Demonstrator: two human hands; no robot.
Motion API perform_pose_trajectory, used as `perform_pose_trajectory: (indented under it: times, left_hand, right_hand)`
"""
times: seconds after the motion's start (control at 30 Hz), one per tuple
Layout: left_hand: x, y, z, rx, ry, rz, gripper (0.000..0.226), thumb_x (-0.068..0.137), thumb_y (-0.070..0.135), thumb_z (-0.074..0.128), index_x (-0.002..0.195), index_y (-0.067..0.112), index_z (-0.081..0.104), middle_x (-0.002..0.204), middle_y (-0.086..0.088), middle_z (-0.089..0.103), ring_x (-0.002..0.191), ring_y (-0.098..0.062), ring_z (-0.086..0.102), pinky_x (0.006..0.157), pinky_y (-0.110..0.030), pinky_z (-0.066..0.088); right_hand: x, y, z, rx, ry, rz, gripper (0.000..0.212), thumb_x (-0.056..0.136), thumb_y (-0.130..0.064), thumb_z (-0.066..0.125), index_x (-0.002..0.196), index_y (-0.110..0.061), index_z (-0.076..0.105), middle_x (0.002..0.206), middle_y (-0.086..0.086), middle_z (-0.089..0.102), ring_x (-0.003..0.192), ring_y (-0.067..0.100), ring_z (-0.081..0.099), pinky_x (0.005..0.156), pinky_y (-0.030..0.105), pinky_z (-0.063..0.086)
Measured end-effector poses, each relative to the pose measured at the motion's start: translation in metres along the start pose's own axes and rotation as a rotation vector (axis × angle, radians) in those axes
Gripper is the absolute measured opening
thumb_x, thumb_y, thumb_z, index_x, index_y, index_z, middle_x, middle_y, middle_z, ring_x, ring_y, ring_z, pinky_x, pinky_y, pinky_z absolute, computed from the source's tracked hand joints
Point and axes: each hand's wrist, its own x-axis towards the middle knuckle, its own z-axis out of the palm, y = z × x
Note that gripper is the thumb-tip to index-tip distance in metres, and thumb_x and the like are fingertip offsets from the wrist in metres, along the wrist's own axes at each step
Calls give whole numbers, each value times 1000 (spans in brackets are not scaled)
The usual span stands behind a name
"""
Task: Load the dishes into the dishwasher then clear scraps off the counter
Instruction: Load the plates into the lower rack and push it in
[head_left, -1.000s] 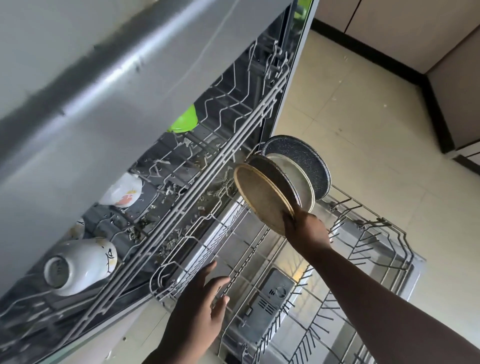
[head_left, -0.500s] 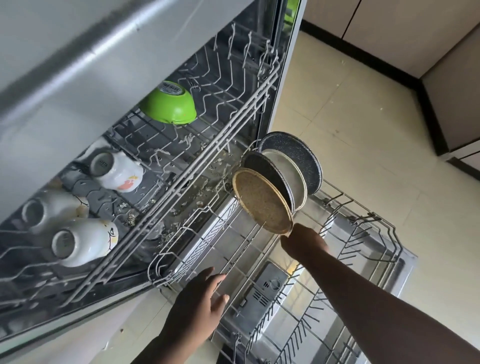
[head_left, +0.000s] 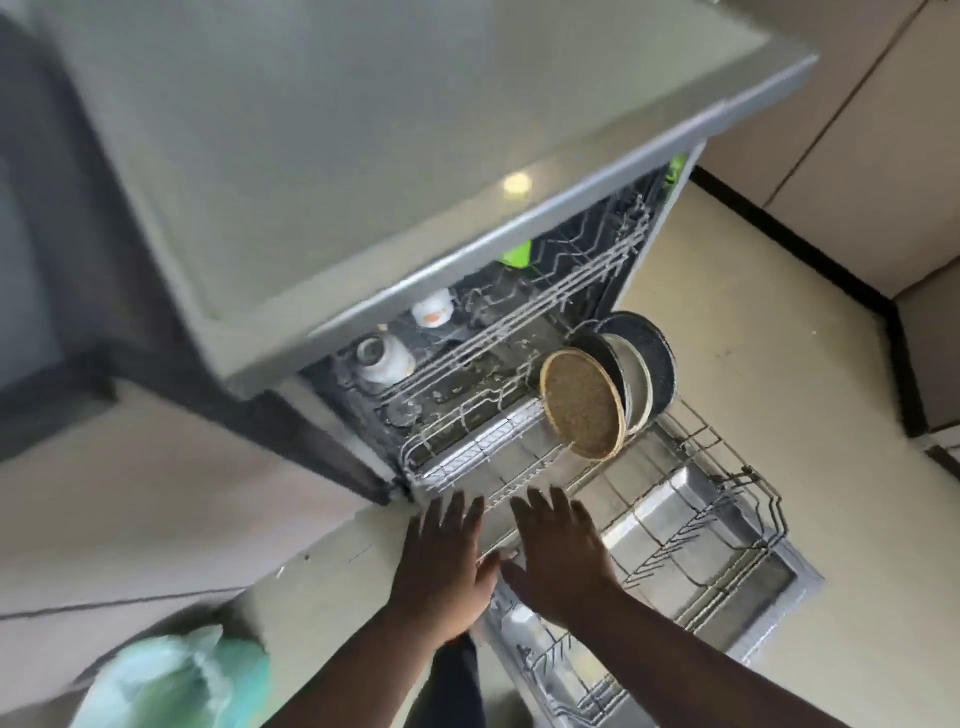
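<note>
The dishwasher stands open with its lower wire rack (head_left: 727, 525) pulled out over the door. Three plates stand upright at the rack's back: a tan speckled plate (head_left: 582, 402) in front, a white-rimmed plate (head_left: 640, 387) behind it, a dark speckled plate (head_left: 657, 345) last. White cups (head_left: 387, 358) and a green bowl (head_left: 517, 254) sit in the upper rack (head_left: 519, 322). My left hand (head_left: 444, 564) and my right hand (head_left: 563, 558) hover side by side above the lower rack's near left corner, fingers spread, holding nothing.
The grey counter (head_left: 311, 156) overhangs the dishwasher at the upper left. A pale green plastic bag (head_left: 176, 680) sits at the bottom left. Beige floor tiles (head_left: 753, 312) and cabinet fronts (head_left: 857, 130) with a dark plinth lie to the right.
My right hand has let go of the tan plate and drawn back beside my left hand. The view has risen and pulled back, so the counter top now shows.
</note>
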Motion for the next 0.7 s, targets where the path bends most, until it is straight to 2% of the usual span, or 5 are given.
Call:
perform_pose_trajectory:
  times: [0.1,0.2,0.33,0.5,0.7]
  left_hand:
    - [-52,-13,-24,-41,80,-49,68,96,55,28,153,24,5,161,-4,-1,147,-27,-1,119,-45,10]
    - [-106,-34,-54,-79,218,-79,65,92,53,32,147,17,33,154,-5,29,139,-32,34,111,-49,30]
    - [-181,-90,-82,-111,369,-172,61,93,50,25,136,16,51,143,-5,47,128,-29,50,110,-43,32]
    - [-270,-187,-103,-96,558,-312,67,94,59,24,139,17,48,149,-6,40,139,-25,27,116,-39,6]
    - [-383,-310,-141,-146,716,-534,66,93,63,18,136,19,41,142,-9,49,133,-28,31,109,-43,13]
  right_hand:
    - [-25,-43,-34,-40,6,-106,74,72,-59,36,117,-10,66,121,15,66,112,38,62,90,52,50]
    - [-45,-90,-61,-73,68,-234,74,71,-51,40,131,-8,50,132,18,58,124,39,53,108,49,33]
    - [-67,-179,-98,-86,130,-455,72,71,-41,48,134,-6,53,139,17,52,132,38,45,112,45,15]
    - [-74,-311,-124,-183,216,-696,73,75,-53,61,135,-12,52,144,11,48,136,34,40,111,44,16]
    - [-86,-491,-139,-179,264,-824,65,84,-55,45,132,-13,56,142,9,51,136,32,39,112,40,11]
